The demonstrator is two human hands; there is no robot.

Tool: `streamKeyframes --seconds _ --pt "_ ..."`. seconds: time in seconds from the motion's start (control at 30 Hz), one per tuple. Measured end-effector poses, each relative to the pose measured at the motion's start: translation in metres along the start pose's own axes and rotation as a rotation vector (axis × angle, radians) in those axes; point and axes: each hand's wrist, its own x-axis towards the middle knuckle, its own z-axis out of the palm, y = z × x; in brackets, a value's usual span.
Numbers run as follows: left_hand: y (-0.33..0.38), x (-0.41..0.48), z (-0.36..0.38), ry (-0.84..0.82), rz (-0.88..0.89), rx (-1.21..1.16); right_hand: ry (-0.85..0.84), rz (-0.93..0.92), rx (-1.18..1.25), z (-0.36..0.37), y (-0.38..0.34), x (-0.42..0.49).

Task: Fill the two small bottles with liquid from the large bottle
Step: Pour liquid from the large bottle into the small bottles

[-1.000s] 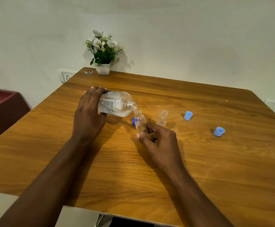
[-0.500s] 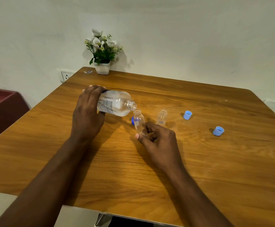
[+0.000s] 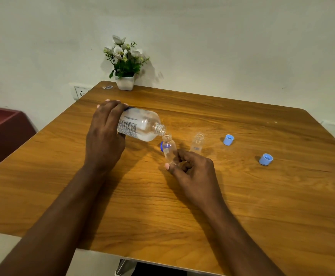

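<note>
**Tipping the big bottle over a little one**

Head view: the left hand grips the large bottle round its bottom end, with the fingers curled over the top of it. The large bottle lies almost on its side above the wooden table. Its open mouth points down to the right, just over the mouth of a small bottle.

The right hand pinches that small bottle low down between thumb and fingers and holds it a bit tilted toward the big one. I cannot tell if any liquid is running. A dark blue cap peeks out just behind it.

The second small bottle stands upright on the table just beside the right hand, open at the top. One light blue cap lies near it, and another light blue cap lies further right. At the far edge sits a white flower pot, with a wall socket near it.
</note>
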Motion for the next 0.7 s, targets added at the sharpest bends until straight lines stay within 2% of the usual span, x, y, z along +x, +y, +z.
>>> streamKeyframes --seconds 0.7 --pt "-0.0017 0.0008 0.0001 0.056 0.043 0.038 -0.017 0.024 -0.012 -0.0008 -0.0022 -0.0011"
